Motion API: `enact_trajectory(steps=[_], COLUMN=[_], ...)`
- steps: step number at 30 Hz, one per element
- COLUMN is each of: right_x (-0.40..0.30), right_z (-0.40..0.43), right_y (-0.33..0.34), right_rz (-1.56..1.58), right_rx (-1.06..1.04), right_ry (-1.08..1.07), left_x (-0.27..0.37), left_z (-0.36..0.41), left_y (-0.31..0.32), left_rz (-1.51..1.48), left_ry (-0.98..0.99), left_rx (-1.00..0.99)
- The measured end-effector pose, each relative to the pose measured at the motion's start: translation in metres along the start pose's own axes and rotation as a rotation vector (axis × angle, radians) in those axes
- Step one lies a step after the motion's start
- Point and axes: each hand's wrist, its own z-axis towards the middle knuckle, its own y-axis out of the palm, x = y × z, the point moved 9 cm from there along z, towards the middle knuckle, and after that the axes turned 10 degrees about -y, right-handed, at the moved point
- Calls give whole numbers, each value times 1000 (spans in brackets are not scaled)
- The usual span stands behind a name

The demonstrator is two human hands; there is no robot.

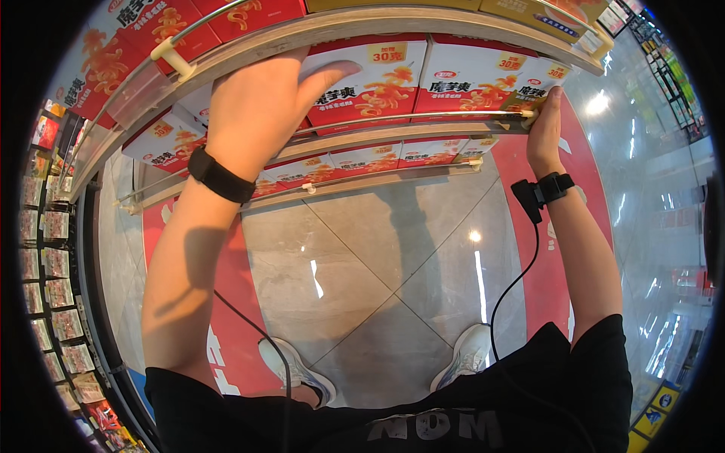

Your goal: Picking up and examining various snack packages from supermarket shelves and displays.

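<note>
Red-and-white snack cartons (368, 85) stand in a row on the middle shelf of a wooden-edged display rack. My left hand (257, 107) reaches in over this row, just beneath the upper shelf board (340, 28). Its thumb lies across the front of one carton, while its fingers are hidden behind the board. My right hand (546, 127) is at the row's right end, its fingertips up against the side of the end carton (538, 85). Much of that hand's inner side is out of sight. Each wrist wears a black band.
A metal guard rail (419, 116) runs along the middle shelf's front. More cartons fill the lower shelf (385, 158) and the upper shelf. Hanging packets (56, 266) line a rack at left. Black cables (504, 294) run from the wrists, above the tiled floor (362, 255).
</note>
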Motion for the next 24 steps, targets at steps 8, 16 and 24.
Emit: enact_trajectory(steps=[8,16,24], right_x=[4,6,4], right_z=[3,3,3], right_y=[-6,-3,-3], right_rz=[-55,-42,-27], right_rx=[-19,-47,-25], right_ry=[-68,-57,-95], left_x=[2,3,-11], left_z=[-1,-5,-16], left_y=[1,1,-11], left_rz=[-170,-60,-69], left_ry=[19,-52,9], left_rx=[-58,-24,-11])
